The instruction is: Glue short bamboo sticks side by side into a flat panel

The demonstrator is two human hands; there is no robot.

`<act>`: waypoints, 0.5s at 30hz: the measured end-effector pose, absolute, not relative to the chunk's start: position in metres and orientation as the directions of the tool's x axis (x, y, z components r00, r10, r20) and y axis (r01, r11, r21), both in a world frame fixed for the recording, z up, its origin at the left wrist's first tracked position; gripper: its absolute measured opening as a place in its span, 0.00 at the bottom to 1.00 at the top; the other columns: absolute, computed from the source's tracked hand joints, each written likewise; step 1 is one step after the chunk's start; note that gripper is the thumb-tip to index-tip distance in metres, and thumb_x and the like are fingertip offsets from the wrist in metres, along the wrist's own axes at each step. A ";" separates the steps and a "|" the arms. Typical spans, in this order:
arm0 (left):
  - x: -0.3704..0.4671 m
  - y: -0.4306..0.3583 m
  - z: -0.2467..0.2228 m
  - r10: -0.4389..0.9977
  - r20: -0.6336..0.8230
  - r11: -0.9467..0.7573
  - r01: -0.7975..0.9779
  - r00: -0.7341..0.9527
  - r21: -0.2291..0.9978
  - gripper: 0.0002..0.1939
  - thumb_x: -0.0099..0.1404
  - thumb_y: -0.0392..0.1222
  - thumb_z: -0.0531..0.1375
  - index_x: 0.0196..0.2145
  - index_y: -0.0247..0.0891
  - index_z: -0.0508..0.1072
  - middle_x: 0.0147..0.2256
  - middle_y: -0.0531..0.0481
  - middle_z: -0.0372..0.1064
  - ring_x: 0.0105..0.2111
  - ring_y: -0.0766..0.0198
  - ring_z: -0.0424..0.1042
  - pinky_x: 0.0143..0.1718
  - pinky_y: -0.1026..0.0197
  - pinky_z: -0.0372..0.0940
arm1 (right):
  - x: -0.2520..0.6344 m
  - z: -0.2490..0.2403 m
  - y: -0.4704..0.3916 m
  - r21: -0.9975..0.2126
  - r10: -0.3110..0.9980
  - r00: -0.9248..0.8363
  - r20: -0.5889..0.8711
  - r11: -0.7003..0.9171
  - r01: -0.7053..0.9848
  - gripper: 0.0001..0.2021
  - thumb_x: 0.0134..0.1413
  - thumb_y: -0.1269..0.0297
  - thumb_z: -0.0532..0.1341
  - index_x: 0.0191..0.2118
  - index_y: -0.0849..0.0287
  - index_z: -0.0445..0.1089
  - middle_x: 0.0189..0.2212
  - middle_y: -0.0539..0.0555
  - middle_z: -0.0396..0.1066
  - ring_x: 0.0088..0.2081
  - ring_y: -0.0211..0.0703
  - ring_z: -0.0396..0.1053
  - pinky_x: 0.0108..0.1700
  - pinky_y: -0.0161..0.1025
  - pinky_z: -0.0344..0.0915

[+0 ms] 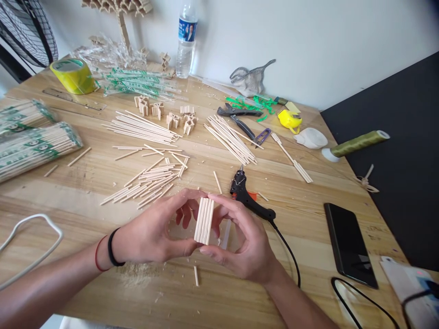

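Between both hands, a small block of short wooden sticks (pixel 204 221) is held nearly upright above the table. My left hand (pixel 161 224) grips its left side, thumb at the bottom and forefinger at the top. On the right side, my right hand (pixel 240 235) holds it the same way, its other fingers curled behind. Just beyond the right hand lies a black glue gun (pixel 248 196), its nozzle pointing away. Loose short sticks (pixel 151 180) are scattered beyond the left hand. Farther back are two piles of longer sticks (pixel 140 128) and several small stick-built pieces (pixel 173 120).
Packaged sticks (pixel 34 146) lie at the left, near a white cable (pixel 30 219). Yellow tape (pixel 72 76) and a bottle (pixel 186 43) stand at the back. Pliers (pixel 240 112) lie behind the glue gun. A phone (pixel 350 244) and black cables are at the right.
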State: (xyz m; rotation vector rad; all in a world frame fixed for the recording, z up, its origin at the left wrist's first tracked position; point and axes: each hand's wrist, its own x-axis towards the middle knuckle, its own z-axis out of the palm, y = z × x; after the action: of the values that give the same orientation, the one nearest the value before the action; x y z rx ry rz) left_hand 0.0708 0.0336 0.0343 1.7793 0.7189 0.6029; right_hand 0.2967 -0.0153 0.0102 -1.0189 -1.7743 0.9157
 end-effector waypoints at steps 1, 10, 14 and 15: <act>0.071 0.034 0.034 0.722 0.057 -0.245 0.178 0.690 0.953 0.31 0.63 0.38 0.67 0.62 0.39 0.65 0.42 0.47 0.75 0.36 0.60 0.71 0.39 0.57 0.68 | 0.296 0.010 -0.015 -0.883 0.906 -0.284 0.314 0.389 0.262 0.38 0.54 0.61 0.75 0.68 0.49 0.62 0.37 0.50 0.74 0.32 0.42 0.72 0.37 0.42 0.73; 0.068 0.030 0.030 0.704 0.125 -0.306 0.139 0.700 0.942 0.39 0.63 0.33 0.65 0.68 0.43 0.55 0.44 0.48 0.72 0.38 0.60 0.72 0.41 0.58 0.69 | 0.294 0.013 -0.018 -0.883 0.917 -0.256 0.306 0.374 0.285 0.37 0.53 0.66 0.75 0.66 0.49 0.63 0.37 0.50 0.75 0.34 0.44 0.73 0.38 0.42 0.74; 0.070 0.031 0.031 0.696 0.152 -0.340 0.137 0.701 0.930 0.33 0.64 0.32 0.64 0.64 0.43 0.60 0.45 0.48 0.73 0.37 0.62 0.72 0.40 0.59 0.69 | 0.294 0.010 -0.018 -0.880 0.925 -0.237 0.299 0.363 0.305 0.36 0.52 0.66 0.75 0.65 0.50 0.63 0.37 0.51 0.75 0.35 0.45 0.74 0.38 0.42 0.75; 0.070 0.031 0.032 0.701 0.148 -0.342 0.147 0.698 0.928 0.32 0.64 0.32 0.63 0.64 0.42 0.61 0.44 0.48 0.74 0.36 0.63 0.71 0.40 0.59 0.69 | 0.294 0.010 -0.018 -0.876 0.926 -0.233 0.298 0.362 0.317 0.36 0.52 0.65 0.75 0.65 0.50 0.63 0.37 0.51 0.76 0.35 0.45 0.74 0.39 0.43 0.75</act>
State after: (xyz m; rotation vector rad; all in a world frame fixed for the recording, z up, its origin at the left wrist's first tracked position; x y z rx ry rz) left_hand 0.0703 0.0309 0.0318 1.8629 0.6634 0.6646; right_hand 0.2935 -0.0176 0.0096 -1.1017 -1.7498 0.8743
